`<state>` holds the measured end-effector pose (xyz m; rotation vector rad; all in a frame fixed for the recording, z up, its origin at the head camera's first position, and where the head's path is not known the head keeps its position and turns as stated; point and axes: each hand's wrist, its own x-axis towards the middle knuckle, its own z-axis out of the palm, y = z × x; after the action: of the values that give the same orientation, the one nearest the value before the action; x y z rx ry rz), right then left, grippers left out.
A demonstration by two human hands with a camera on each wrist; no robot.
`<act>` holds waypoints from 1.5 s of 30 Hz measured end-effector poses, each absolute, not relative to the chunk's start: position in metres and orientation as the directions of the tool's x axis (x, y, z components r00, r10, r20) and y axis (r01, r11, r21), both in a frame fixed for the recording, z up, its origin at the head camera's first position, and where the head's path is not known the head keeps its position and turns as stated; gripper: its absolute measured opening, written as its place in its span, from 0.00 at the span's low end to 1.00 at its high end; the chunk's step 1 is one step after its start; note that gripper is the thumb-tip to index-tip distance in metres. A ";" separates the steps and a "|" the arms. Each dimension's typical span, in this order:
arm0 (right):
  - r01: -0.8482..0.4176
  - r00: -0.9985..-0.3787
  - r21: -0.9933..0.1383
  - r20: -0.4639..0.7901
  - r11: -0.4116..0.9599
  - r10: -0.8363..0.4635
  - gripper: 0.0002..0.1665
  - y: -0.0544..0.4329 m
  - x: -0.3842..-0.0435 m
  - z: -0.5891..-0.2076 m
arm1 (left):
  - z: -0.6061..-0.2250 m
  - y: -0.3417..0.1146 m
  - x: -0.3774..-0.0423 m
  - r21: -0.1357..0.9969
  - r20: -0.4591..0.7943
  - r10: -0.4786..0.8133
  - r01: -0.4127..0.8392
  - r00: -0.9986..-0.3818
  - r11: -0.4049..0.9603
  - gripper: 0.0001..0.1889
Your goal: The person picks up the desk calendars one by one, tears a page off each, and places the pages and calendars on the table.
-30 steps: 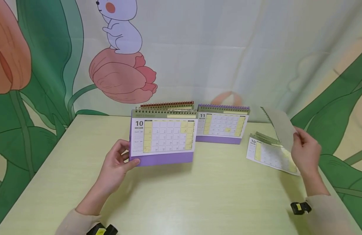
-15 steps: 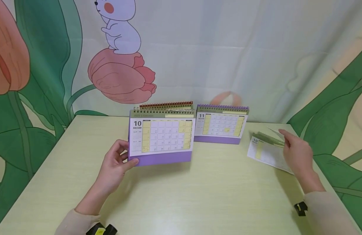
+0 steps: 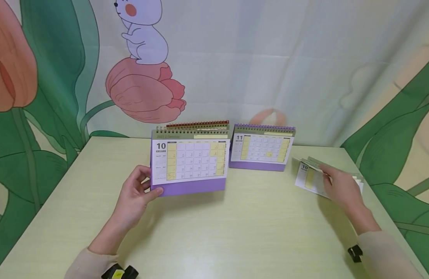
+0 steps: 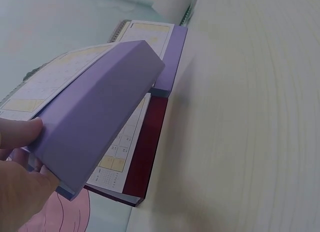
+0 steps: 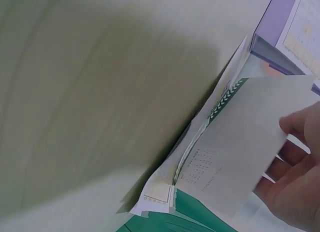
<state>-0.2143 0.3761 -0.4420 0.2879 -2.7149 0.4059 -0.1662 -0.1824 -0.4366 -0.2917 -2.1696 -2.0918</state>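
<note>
My left hand [image 3: 132,195] grips the lower left corner of a purple desk calendar [image 3: 191,159], thumb in front. Its page reads 10, and in the left wrist view the calendar's purple base [image 4: 100,107] is tilted above a dark red calendar [image 4: 150,147]. Over on the right, my right hand [image 3: 345,190] pinches a torn-off calendar page [image 5: 235,142] with ragged holes along one edge. That page is low over several loose torn pages [image 3: 306,182] on the table, the top one also marked 10. The hand covers much of the pile in the head view.
Behind the held calendar, the red calendar's spiral [image 3: 197,124] shows at the back of the table [image 3: 214,236]. Another purple calendar [image 3: 263,149], on page 11, stands to its right. A curtain [image 3: 214,77] printed with flowers and an animal hangs behind the table.
My right hand has come down and left with the torn page, from above the loose pages to right over them. My left hand keeps its grip; the calendar has shifted slightly left.
</note>
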 end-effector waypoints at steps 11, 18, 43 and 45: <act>-0.236 -0.960 -0.290 0.216 0.928 -0.176 0.16 0.375 -0.212 -0.450 | -0.439 -0.189 -0.165 0.972 0.233 0.045 0.234 -0.971 0.027 0.20; -0.214 -0.974 -0.295 0.133 0.931 -0.182 0.17 0.375 -0.212 -0.456 | -0.443 -0.195 -0.167 0.971 0.237 0.032 0.238 -0.971 0.027 0.20; -0.250 -0.967 -0.347 0.134 0.904 -0.216 0.17 0.375 -0.205 -0.454 | -0.450 -0.273 -0.173 0.958 0.286 -0.044 0.286 -0.957 0.015 0.22; -0.263 -0.963 -0.349 0.142 0.899 -0.227 0.16 0.374 -0.205 -0.453 | -0.453 -0.279 -0.174 0.958 0.286 -0.044 0.287 -0.957 0.004 0.22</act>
<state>-0.2051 0.3744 -0.4527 0.3834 -2.9656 0.5652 -0.1736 -0.2790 -0.4531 -0.2541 -2.0438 -2.0491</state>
